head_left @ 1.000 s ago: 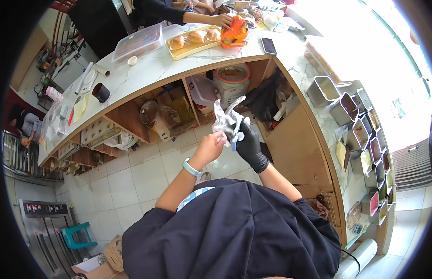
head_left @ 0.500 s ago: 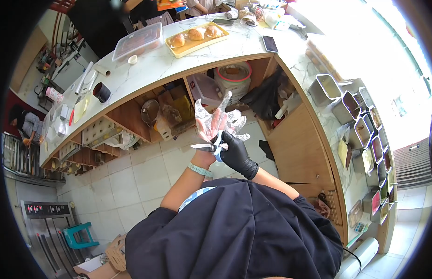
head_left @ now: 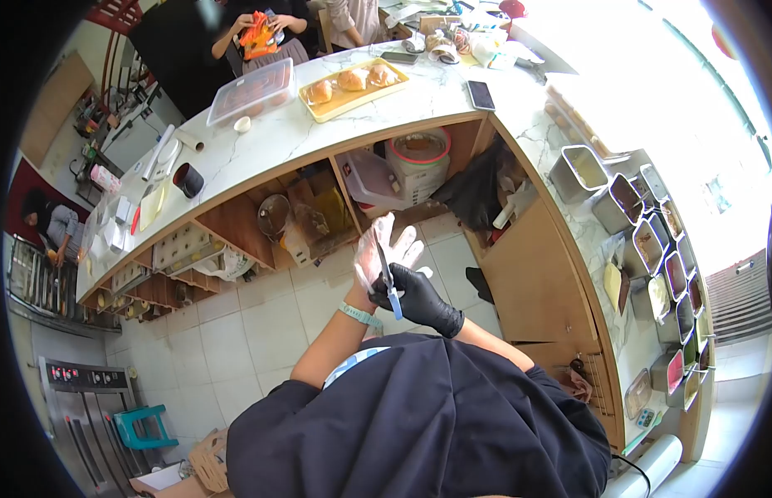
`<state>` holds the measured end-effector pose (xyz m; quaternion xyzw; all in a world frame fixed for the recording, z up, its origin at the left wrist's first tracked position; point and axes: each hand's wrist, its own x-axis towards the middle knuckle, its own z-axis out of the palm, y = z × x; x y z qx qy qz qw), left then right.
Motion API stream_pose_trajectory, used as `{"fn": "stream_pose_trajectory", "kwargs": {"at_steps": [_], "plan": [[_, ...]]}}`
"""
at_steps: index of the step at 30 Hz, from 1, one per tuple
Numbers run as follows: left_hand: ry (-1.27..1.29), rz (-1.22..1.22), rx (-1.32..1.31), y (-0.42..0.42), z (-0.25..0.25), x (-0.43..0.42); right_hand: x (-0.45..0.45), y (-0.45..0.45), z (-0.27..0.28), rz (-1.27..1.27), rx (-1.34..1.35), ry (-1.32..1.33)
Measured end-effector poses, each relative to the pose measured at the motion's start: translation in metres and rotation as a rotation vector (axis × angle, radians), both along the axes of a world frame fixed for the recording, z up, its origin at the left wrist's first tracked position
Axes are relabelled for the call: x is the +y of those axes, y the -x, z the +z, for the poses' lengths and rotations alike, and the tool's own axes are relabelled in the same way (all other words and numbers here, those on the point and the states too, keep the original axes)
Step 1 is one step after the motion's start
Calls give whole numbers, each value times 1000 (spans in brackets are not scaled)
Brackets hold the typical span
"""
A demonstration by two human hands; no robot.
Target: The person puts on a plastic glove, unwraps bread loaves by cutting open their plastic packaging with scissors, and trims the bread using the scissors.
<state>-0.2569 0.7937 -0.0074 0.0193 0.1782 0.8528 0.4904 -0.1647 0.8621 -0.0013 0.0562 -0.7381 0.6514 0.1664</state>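
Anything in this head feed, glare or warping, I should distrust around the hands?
Head view: glare at upper right washes out the counter on that side; wide-lens distortion bows its front edge, and the corners are black. Head view, centre: left hand, right hand and scissors are readable, though the clear glove's thin edges are hard to trace.

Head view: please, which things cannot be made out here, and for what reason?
All in the head view:
Blue-handled tool: part of the handle is hidden by the right hand's grip.
Left hand: partly covered by the same grip.
Black bag: its contents, hidden by its own plastic.
Person holding the orange packet: head cut off by the top edge.
Bucket: lettering too small.
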Motion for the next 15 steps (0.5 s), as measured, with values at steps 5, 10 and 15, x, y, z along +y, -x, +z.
{"fn": "stream_pose_trajectory", "kwargs": {"at_steps": [5,10,15], "plan": [[340,-29,280,0,-5,8,12,-10,-1,104,61,-66],[474,-36,138,-7,-2,29,33,-27,-11,123,-127,-51],[466,75,161,16,-135,41,58,-43,-10,151,-324,214]]}}
